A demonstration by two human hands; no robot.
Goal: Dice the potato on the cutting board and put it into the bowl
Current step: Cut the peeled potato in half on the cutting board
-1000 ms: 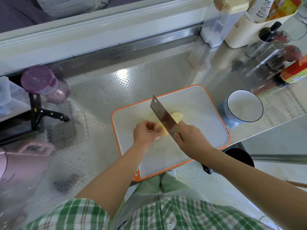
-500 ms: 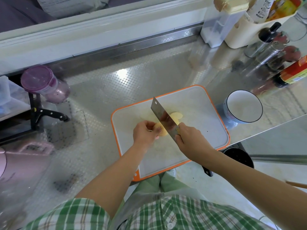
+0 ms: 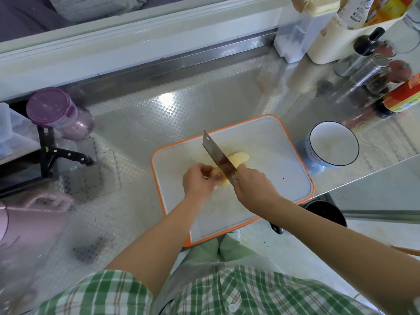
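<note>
A pale yellow peeled potato [image 3: 238, 158] lies in the middle of the white cutting board with an orange rim [image 3: 275, 155]. My left hand [image 3: 198, 179] holds the potato's near end with curled fingers. My right hand [image 3: 255, 186] grips the handle of a cleaver [image 3: 217, 154], whose blade stands across the potato, right beside my left fingers. Cut slices show on the far side of the blade. An empty white bowl with a dark rim [image 3: 333, 146] stands to the right of the board.
The board sits on a patterned steel counter [image 3: 181, 110]. Bottles, shakers and a cream container [image 3: 363, 53] crowd the back right. A purple-lidded jar [image 3: 59, 114] and a black-handled knife [image 3: 70, 154] are at the left. A dark pot [image 3: 325, 211] sits below the counter's right edge.
The cleaver blade has shifted slightly toward my left hand along the potato. My left hand stays on the potato's near end. The bowl has not moved.
</note>
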